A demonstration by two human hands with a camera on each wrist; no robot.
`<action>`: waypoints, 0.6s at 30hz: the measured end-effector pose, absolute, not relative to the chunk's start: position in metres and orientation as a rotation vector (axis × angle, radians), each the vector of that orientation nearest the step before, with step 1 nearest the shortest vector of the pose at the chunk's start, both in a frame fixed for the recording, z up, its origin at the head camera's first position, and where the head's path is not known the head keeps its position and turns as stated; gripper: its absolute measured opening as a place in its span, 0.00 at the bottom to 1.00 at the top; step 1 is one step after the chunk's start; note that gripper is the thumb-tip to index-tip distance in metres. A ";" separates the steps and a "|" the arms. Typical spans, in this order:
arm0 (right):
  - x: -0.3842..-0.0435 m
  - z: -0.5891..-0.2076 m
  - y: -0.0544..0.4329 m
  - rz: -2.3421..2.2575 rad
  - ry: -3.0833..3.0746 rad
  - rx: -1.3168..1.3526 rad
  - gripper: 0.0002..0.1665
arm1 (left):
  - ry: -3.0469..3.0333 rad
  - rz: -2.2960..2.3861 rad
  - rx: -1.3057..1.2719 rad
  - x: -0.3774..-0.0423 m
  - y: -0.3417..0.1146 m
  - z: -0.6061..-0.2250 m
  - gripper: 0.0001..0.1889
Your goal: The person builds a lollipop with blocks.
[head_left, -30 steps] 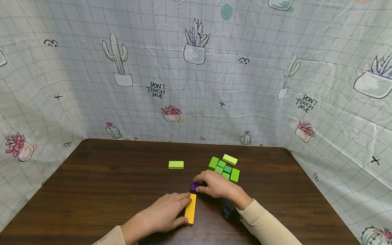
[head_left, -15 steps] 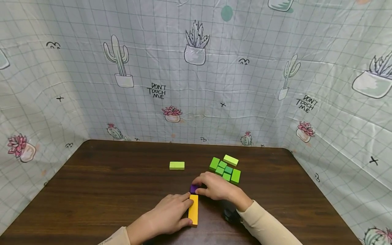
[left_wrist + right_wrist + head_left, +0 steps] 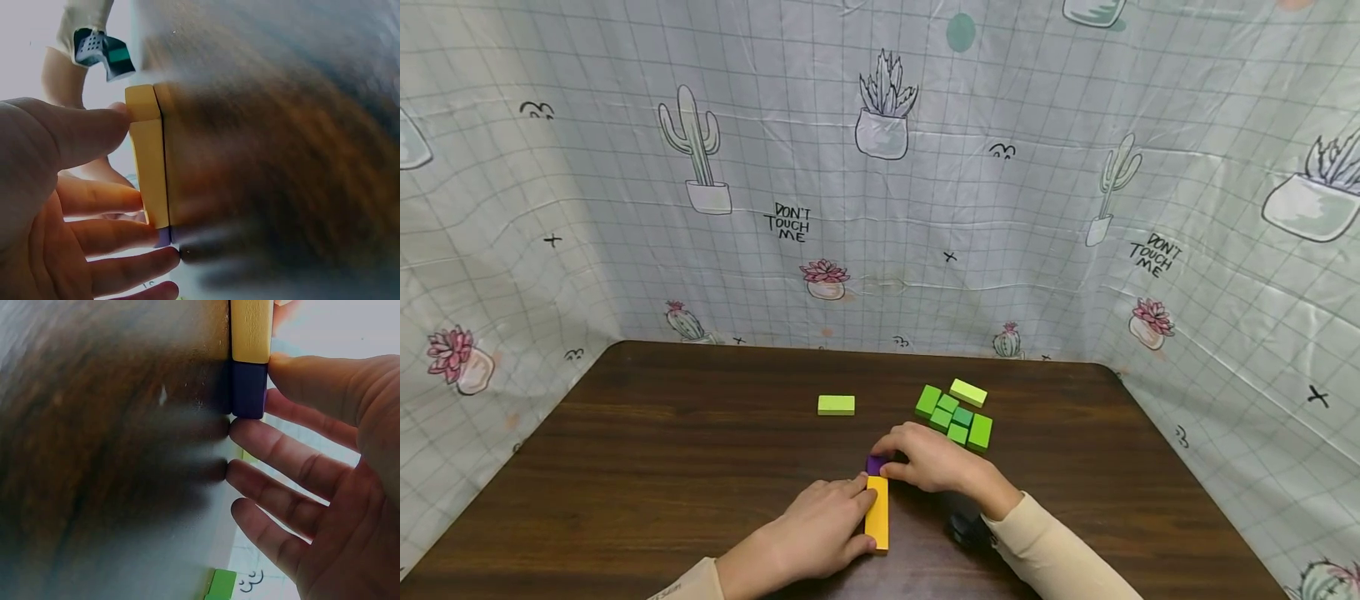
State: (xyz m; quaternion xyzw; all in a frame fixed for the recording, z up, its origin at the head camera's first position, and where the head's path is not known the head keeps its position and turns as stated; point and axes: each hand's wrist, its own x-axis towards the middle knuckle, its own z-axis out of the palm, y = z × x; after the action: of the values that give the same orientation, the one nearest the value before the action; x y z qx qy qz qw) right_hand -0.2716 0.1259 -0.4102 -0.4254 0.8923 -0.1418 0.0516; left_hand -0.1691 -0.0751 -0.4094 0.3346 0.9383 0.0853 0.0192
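A long yellow block (image 3: 877,517) lies lengthwise on the dark wooden table. My left hand (image 3: 820,527) holds it from the left, thumb by its near end and fingertips along its side and top. Against the far end of the yellow block sits a small purple block (image 3: 249,390). My right hand (image 3: 928,460) pinches the purple block, the thumb on its right and fingers at its far side. In the right wrist view the two blocks meet end to end. The left wrist view shows the yellow block (image 3: 150,162) between thumb and fingers.
Right of centre lies a cluster of several green blocks (image 3: 957,419), with a light yellow-green block (image 3: 968,392) just behind it. Another light yellow-green block (image 3: 837,405) lies alone farther left. A curtain with cactus prints (image 3: 880,225) surrounds the table's back and sides.
My left hand has moved the yellow block slightly right and straightened it. The purple block now meets its far end, where a small gap showed before.
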 end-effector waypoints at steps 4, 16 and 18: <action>-0.272 -0.410 0.126 -0.447 2.701 -1.305 0.16 | 2.912 0.261 1.037 -0.169 -0.074 -0.409 0.31; -0.272 -0.410 0.126 -0.463 2.692 -1.317 0.15 | 2.931 0.250 1.025 -0.170 -0.072 -0.406 0.31; -0.271 -0.410 0.126 -0.461 2.693 -1.312 0.15 | 2.930 0.259 1.019 -0.170 -0.072 -0.406 0.31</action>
State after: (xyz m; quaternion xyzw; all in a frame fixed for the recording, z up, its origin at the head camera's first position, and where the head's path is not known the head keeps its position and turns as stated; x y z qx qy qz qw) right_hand -0.2715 0.1265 -0.4096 -0.4322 0.8871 -0.1520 0.0554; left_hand -0.1702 -0.0719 -0.4061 0.3272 0.9412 0.0833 0.0144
